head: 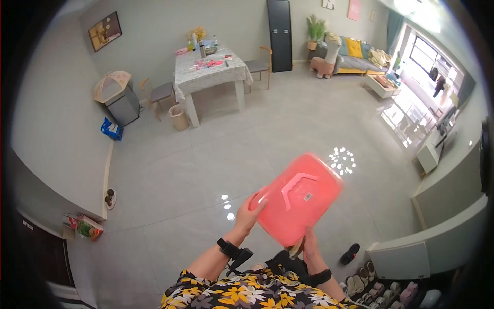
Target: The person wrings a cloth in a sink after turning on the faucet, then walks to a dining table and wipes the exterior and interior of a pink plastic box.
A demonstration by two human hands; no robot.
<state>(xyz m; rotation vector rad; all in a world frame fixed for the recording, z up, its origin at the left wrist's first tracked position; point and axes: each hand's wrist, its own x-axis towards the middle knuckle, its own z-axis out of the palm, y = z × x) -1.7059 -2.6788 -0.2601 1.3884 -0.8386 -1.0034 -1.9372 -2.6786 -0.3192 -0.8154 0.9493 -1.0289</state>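
A pink plastic container [297,216] is held tilted in front of my body. A folding handle [288,191] and a small white label [307,197] show on its face. My left hand [249,216] grips the left edge, with the thumb over the top face. At the lower right edge, my right hand [308,243] holds the container from beneath, its fingers mostly hidden. A beige and brown thing [296,249] shows beside my right palm, too covered to name. What lies under the container is out of sight.
A table [212,79] with a patterned cloth stands ahead, with chairs and a wastebasket [178,117] beside it. To my right are a shoe cabinet [399,260] with several shoes and one dark shoe [349,254] on the tiled floor. Bags [88,228] stand by the left wall.
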